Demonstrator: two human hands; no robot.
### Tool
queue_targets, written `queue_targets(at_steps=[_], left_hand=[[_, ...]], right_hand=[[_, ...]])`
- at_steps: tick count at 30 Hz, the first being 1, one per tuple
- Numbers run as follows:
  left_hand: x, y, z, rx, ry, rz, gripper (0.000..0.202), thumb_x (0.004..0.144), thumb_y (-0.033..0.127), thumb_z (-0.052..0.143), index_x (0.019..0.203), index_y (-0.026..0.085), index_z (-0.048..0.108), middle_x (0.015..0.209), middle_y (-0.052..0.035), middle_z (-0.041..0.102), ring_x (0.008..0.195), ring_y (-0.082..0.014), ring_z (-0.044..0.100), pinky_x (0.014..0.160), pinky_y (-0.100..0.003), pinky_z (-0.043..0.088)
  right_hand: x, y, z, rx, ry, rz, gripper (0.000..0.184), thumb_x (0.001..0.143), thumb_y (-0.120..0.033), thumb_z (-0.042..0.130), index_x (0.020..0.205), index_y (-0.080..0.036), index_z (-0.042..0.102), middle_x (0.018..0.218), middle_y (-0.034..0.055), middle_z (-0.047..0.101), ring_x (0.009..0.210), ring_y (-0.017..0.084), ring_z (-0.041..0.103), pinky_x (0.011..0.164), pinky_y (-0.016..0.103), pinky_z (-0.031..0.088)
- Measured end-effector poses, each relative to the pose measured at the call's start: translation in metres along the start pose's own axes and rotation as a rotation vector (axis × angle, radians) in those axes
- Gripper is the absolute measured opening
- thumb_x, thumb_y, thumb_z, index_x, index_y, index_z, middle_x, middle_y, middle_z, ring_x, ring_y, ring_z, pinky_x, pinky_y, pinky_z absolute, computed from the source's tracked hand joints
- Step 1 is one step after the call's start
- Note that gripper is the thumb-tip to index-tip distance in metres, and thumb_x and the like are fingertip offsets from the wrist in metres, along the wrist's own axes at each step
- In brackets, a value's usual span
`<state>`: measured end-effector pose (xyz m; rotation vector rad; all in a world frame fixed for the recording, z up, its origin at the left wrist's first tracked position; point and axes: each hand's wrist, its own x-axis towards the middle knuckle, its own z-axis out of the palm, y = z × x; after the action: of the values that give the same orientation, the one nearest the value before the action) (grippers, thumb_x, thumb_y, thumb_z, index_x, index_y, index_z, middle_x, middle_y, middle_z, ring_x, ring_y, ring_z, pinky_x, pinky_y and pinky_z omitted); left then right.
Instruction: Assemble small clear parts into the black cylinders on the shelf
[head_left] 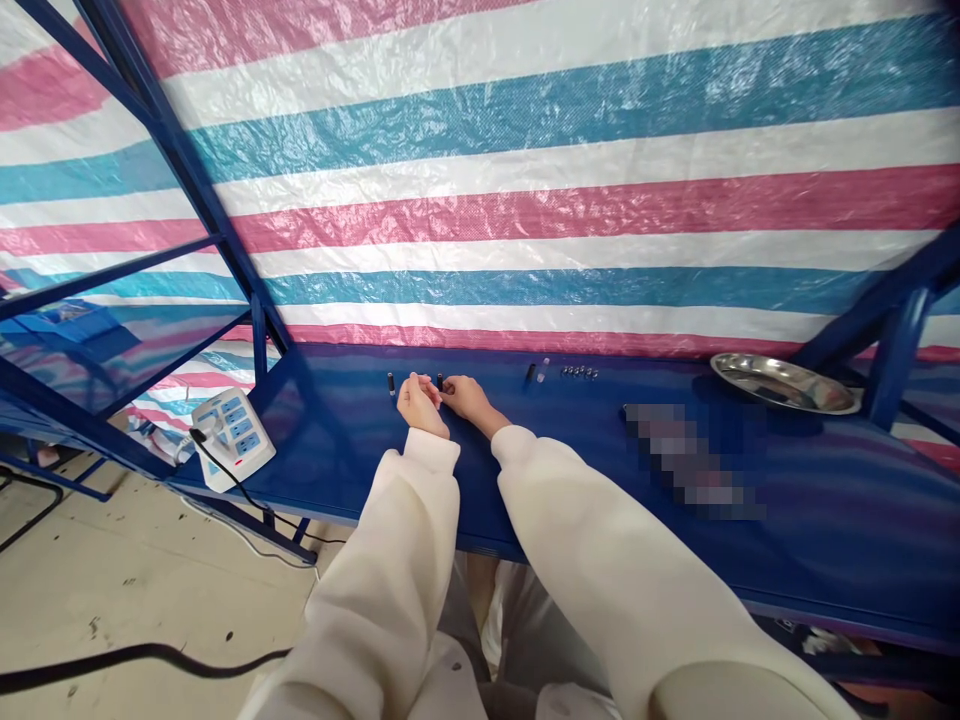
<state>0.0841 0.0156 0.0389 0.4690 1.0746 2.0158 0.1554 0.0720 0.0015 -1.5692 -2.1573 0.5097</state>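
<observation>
My left hand (421, 404) is over the blue bench with its palm turned up and its fingers curled; what they hold, if anything, is too small to make out. Close beside it, my right hand (466, 398) has its thumb and fingers pinched together toward the left fingers. Between the two hands shows a small black cylinder (440, 381), upright; I cannot tell whether it is held or stands on the bench. A similar black tube with a pale end (391, 384) stands just left of my left hand.
Right of my hands are a black tube (531, 372), clear caps (543, 372) and a row of several small silver pieces (579, 373). A metal dish (784, 384) and a blurred-out object (690, 460) lie farther right. A white power strip (234, 438) sits left on the bench (322, 430).
</observation>
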Motion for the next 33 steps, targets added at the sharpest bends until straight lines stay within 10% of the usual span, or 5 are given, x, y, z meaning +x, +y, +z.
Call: queue_targets(at_steps=[12, 22, 33], left_hand=[[-0.007, -0.007, 0.002, 0.111, -0.102, 0.044, 0.035, 0.073, 0.047, 0.054, 0.057, 0.015, 0.048, 0.04, 0.005, 0.043, 0.032, -0.0041, 0.035, 0.036, -0.018, 0.022], [-0.013, -0.017, 0.0, 0.395, -0.427, 0.114, 0.035, 0.077, 0.045, 0.052, 0.057, 0.016, 0.052, 0.045, 0.0039, 0.046, 0.036, -0.0049, 0.038, 0.039, -0.019, 0.029], [-0.022, -0.019, -0.004, 0.717, -0.665, 0.355, 0.031, 0.081, 0.034, 0.05, 0.054, 0.018, 0.053, 0.045, 0.0033, 0.049, 0.044, -0.008, 0.044, 0.052, -0.021, 0.036]], right_hand=[[-0.009, 0.008, -0.022, 0.086, -0.022, 0.029, 0.027, 0.076, -0.026, 0.061, 0.1, -0.013, 0.064, 0.088, 0.0077, 0.07, 0.079, 0.014, 0.063, 0.068, 0.021, 0.043], [-0.037, 0.098, -0.094, 0.039, -0.172, 0.331, 0.022, 0.075, -0.026, 0.059, 0.059, -0.012, 0.063, 0.064, 0.0071, 0.067, 0.048, 0.01, 0.055, 0.053, 0.021, 0.044], [-0.016, 0.134, -0.073, -0.099, 0.132, 0.487, 0.037, 0.071, -0.041, 0.065, 0.095, -0.013, 0.065, 0.097, 0.0143, 0.067, 0.093, 0.025, 0.063, 0.075, 0.031, 0.047]])
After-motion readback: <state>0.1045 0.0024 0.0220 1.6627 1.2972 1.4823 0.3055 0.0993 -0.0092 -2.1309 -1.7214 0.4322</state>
